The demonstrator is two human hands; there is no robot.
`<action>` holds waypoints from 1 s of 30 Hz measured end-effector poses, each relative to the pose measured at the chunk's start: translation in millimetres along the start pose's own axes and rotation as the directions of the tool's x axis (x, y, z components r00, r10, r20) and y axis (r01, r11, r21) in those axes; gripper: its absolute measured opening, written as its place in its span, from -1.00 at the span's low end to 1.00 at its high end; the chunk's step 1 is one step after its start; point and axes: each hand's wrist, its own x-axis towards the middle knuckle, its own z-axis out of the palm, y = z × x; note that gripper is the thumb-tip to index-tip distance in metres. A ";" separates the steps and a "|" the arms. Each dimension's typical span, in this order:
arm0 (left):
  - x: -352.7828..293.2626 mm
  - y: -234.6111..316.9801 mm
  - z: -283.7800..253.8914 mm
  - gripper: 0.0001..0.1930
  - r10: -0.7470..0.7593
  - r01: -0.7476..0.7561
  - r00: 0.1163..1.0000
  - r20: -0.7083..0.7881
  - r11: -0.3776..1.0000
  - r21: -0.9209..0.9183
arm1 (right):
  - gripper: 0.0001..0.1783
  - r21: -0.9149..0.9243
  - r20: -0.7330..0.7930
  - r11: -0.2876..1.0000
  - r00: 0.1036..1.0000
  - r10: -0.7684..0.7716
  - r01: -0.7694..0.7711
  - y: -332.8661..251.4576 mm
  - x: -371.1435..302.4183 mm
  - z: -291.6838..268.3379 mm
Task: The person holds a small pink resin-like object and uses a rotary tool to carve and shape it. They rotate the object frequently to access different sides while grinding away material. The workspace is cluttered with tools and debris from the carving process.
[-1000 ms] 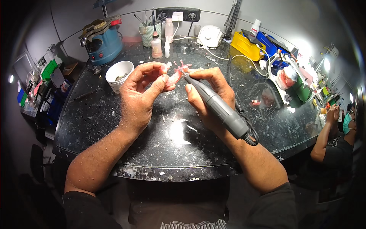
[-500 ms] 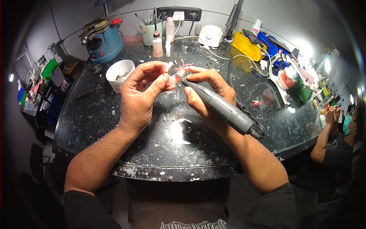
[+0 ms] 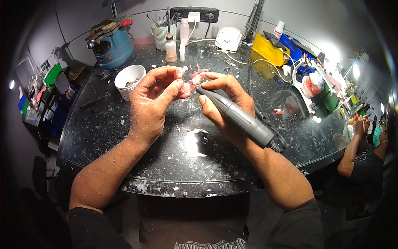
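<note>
A small pink and whitish denture piece [image 3: 186, 87] is pinched between the thumb and fingers of my left hand [image 3: 150, 101]. Its edges look uneven, and the fingers cover part of it. My right hand [image 3: 232, 99] grips a dark grey rotary handpiece [image 3: 241, 117], held slantwise with its nose at the denture's right side. The bur is too small to make out, so I cannot tell whether it touches. Fingertips of the right hand rest close to the denture's upper right edge. Pale dust specks cover my left hand and forearm.
Left of my hands stands a white tub [image 3: 124, 92], with a blue bench machine [image 3: 112, 54] behind it. Bottles [image 3: 171, 50] and a tool cup [image 3: 161, 38] stand at the back. Yellow bin [image 3: 265, 50], white cable [image 3: 234, 59] and dental model [image 3: 311, 86] lie right. Another person's arm [image 3: 352, 149] shows far right.
Both hands have shifted very slightly left. The handpiece's rear end and its coiled cord sit a touch lower. Both holds are the same.
</note>
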 end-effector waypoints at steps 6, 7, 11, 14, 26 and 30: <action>1.6 -0.4 -2.5 -0.73 -0.014 0.014 1.000 -0.003 1.000 -0.001 | -0.69 -0.072 0.034 0.991 0.994 -0.106 0.108 0.8 1.5 -1.8; 1.7 0.2 -2.9 -0.73 -0.007 0.007 1.000 -0.008 1.000 0.008 | -0.69 -0.072 0.034 0.991 0.994 -0.106 0.109 1.0 0.9 -0.6; 0.9 0.1 -0.8 -0.73 -0.013 0.012 1.000 -0.016 1.000 -0.009 | -0.69 0.027 0.000 1.000 1.000 -0.005 0.005 -1.4 0.4 0.6; 1.9 -1.6 -2.4 -0.73 -0.024 0.024 1.000 -0.020 1.000 -0.021 | -0.69 -0.072 0.059 0.991 0.992 -0.110 0.114 -1.0 2.0 -2.3; 1.8 -1.3 0.0 -0.75 -0.014 0.013 1.000 -0.008 0.998 -0.057 | -0.66 -0.038 0.033 0.998 0.999 -0.039 0.040 1.1 -0.1 0.0; 2.3 -0.3 -1.3 -0.74 -0.005 0.005 1.000 -0.012 0.999 -0.053 | -0.66 -0.029 0.039 0.998 0.997 -0.061 0.062 -0.1 -0.2 0.2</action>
